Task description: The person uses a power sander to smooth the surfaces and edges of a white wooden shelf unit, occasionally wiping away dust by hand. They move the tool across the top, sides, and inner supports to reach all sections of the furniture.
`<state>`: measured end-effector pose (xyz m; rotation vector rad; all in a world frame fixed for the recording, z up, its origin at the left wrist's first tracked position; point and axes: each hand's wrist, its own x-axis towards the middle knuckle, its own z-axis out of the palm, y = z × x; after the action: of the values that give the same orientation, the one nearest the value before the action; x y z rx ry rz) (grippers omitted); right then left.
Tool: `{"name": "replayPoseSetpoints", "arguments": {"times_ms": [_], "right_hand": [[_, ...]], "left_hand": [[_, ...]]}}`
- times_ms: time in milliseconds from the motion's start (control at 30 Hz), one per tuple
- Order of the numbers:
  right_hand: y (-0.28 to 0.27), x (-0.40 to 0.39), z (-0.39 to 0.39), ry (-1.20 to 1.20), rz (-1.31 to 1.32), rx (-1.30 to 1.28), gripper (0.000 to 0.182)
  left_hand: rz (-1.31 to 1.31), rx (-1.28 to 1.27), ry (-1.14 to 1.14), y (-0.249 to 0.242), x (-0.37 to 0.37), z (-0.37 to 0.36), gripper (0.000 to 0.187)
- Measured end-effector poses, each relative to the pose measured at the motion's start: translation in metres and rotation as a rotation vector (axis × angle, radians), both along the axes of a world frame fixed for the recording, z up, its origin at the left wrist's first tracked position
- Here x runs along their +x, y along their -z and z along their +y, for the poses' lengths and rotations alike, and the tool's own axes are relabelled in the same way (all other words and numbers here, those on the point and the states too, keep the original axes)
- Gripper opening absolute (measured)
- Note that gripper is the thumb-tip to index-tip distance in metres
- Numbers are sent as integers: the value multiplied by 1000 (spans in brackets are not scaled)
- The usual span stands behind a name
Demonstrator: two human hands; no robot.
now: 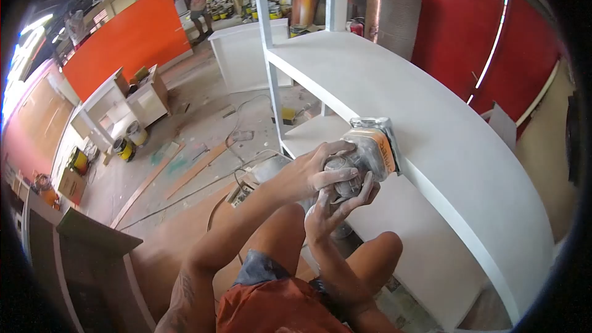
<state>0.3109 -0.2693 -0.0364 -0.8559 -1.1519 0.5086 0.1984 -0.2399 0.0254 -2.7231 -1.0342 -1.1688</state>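
Observation:
A dusty power sander (370, 151) with an orange band is held in both hands, its flat pad against the front edge of a white curved shelf (401, 95). My left hand (333, 163) wraps over the sander's rounded body from the left. From below, my right hand (342, 206) grips the same body, fingers curled round its end. White dust coats the fingers of both hands. A lower white shelf (407, 228) lies beneath the upper one.
White uprights (265, 31) rise at the shelf's left end. Cables and wooden strips (197, 169) lie on the floor. Left are paint cans (123, 148), cabinets (148, 95) and an orange panel (129, 40). Another person (194, 0) stands at the back.

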Motion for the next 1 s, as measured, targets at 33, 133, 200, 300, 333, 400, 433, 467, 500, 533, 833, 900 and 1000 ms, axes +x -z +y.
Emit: {"name": "replayPoseSetpoints", "arguments": {"times_ms": [33, 133, 200, 300, 333, 400, 433, 467, 500, 533, 833, 900, 1000], "right_hand": [[3, 3, -1, -17, 2, -1, 76], [8, 17, 10, -31, -51, 91, 68], [2, 26, 17, -123, -19, 125, 65], [-16, 43, 20, -284, 47, 130, 55], [-20, 54, 23, -413, -29, 102, 50], [-39, 86, 32, -447, -343, 124, 37], [-48, 102, 36, -459, -400, 157, 33], [-75, 123, 35, -374, -569, 255, 31], [-86, 143, 37, -363, -611, 276, 27], [-95, 163, 38, -353, -653, 289, 28], [-150, 233, 60, -158, -1460, -224, 64], [-153, 225, 58, -168, -1453, -241, 68], [-155, 221, 56, -190, -1424, -279, 74]], "left_hand": [[3, 12, -48, 5, 2, 2, 89], [-114, 59, -106, 5, 13, 10, 91], [-242, 80, -108, 0, 18, 11, 92], [-268, 223, -142, -13, 14, 18, 93], [-266, 209, -208, -13, 8, 19, 95], [-243, 185, -324, -12, -8, 23, 99], [-256, 191, -332, -7, -17, 29, 99], [-323, 192, -360, 0, -25, 35, 99], [-390, 189, -389, 4, -33, 39, 99], [-351, 218, -472, 3, -38, 41, 102], [-507, 207, -536, 19, -120, 88, 95], [-533, 209, -548, 19, -136, 95, 93], [-634, 133, -571, 13, -161, 99, 90]]}}
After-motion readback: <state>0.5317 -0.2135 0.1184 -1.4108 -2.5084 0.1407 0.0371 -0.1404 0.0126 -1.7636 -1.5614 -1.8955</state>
